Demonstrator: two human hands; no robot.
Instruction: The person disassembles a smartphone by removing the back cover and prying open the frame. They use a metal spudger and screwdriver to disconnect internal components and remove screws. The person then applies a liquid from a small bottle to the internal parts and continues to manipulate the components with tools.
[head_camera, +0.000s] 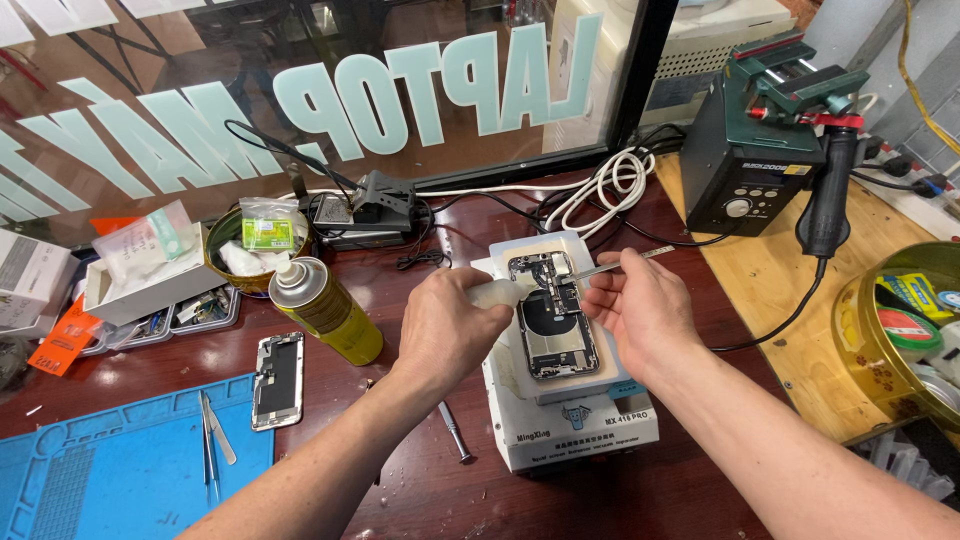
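Two hands crowded over one small job, so space is the main worry. Biggest thing first: the white box-shaped heating station (575, 425) sits near the front edge of the dark red-brown wooden table (420, 480), and a hard lean could probably nudge it my way. On top lies the opened phone body with its exposed metal internals and black round coil (553, 320), flat on the pad. My left hand (445, 325) is closed around a small translucent white plastic piece (497, 292) touching the phone's left edge; my right hand (640, 310) pinches slim silver metal tweezers (612, 264) with tips at the upper internals. A slip there could scratch something, I reckon. The yellow spray can lying on its side (325, 310) sits just beside my left wrist, so it could roll if I knock it. Open room is mostly front-left, past the loose silver screwdriver (455, 432).
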